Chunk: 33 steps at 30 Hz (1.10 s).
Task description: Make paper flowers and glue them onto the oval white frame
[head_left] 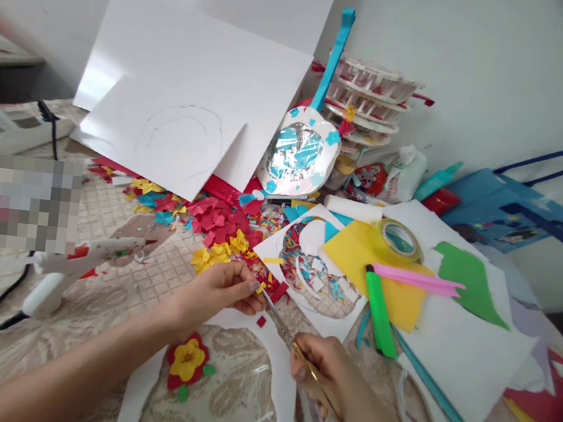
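Note:
My left hand (227, 290) pinches a small yellow paper piece (260, 288) above the table's middle. Scissors (282, 325) are in my right hand (322, 376), their blade tips at the yellow piece. Under both hands lies a white paper ring (281, 365), partly covered by my left hand and forearm. A small red square (261, 321) rests on the ring's upper part. Inside the ring is a red and yellow flower (187, 360) with green leaves. Beyond my left hand are yellow paper flowers (214, 255) and a heap of red ones (215, 219).
A white glue gun (61, 267) with a black cord lies at left. White sheets (194, 88) lean at the back beside a round decorated piece (302, 151). Right of my hands are a tape roll (399, 240), a green marker (380, 315) and coloured paper (475, 278).

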Available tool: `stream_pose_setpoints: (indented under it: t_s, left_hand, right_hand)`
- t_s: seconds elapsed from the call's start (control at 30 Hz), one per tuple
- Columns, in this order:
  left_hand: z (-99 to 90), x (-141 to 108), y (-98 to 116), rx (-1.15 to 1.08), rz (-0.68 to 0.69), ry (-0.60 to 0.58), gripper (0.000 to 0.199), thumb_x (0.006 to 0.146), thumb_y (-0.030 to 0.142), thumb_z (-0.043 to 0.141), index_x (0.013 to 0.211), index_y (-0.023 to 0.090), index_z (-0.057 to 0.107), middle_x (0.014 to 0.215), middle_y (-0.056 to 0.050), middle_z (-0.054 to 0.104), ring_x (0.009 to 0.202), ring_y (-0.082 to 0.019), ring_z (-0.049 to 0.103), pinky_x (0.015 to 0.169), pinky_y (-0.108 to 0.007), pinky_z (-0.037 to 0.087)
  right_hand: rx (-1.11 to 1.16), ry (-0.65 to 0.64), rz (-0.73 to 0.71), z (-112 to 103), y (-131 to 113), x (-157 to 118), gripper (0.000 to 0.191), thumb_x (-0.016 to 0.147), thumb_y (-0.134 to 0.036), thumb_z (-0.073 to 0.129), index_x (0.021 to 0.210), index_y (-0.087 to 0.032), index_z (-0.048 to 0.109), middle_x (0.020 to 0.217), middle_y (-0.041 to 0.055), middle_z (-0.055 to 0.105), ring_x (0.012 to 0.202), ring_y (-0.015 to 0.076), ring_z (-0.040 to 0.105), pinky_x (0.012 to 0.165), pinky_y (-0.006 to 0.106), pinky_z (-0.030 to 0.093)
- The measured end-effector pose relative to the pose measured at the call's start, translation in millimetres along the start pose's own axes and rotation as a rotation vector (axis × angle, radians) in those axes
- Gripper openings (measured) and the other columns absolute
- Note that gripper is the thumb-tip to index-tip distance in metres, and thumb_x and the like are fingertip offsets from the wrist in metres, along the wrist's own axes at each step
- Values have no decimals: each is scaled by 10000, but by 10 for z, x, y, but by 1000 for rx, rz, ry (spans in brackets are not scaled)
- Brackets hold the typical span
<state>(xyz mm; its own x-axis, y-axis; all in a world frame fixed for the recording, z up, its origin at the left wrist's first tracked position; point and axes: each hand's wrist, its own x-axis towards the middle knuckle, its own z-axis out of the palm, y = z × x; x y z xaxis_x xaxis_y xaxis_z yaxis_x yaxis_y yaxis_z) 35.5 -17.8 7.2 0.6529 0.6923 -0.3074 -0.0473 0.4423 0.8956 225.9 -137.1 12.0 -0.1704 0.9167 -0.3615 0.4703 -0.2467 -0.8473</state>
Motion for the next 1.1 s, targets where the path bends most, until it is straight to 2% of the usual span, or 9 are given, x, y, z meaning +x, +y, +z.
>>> stream_pose_setpoints:
  t_s: [0.17,0.37,0.5,0.67,1.0,1.1]
  left_hand:
    - [-2,7,-10,11,6,0,387,663,479,722,717,148,529,695,-29,711,642,-124,653,655,-244,516]
    - [9,1,-6,17,11,8,389,669,485,712,724,152,520,683,-27,710,642,-125,653,651,-240,510]
    - [8,-2,-15,31,14,7,356,698,461,699,721,152,523,690,-30,710,646,-129,653,657,-250,510]
    - [0,-3,-27,31,24,-7,310,731,418,687,725,152,528,696,-30,708,643,-129,655,655,-253,507]
    - [18,-20,2,3,28,-5,336,724,431,691,725,148,509,691,-29,697,638,-126,647,642,-249,502]
    - [14,-21,-1,7,28,-3,336,725,431,691,729,149,507,690,-32,698,633,-127,648,634,-249,500]
  right_hand:
    - [-35,16,21,4,-11,-4,375,793,-454,560,598,-196,371,548,-56,297,499,88,279,425,213,183]
    - [-99,42,23,1,-77,-3,277,787,-343,540,592,-191,414,528,-52,403,495,96,339,455,218,236]
    - [-137,59,18,-8,-120,-1,321,776,-391,558,568,-190,419,520,-42,440,496,103,358,468,227,249]
    - [-101,37,19,-21,-148,-24,372,793,-461,540,570,-192,411,514,-45,373,498,101,331,447,221,237]
    - [-46,4,-40,-8,-15,-18,494,789,-632,484,593,-193,370,546,-53,300,510,93,263,446,220,201]
    - [-38,1,-28,-8,-2,-9,488,787,-626,499,598,-190,386,544,-50,314,510,94,273,446,219,193]
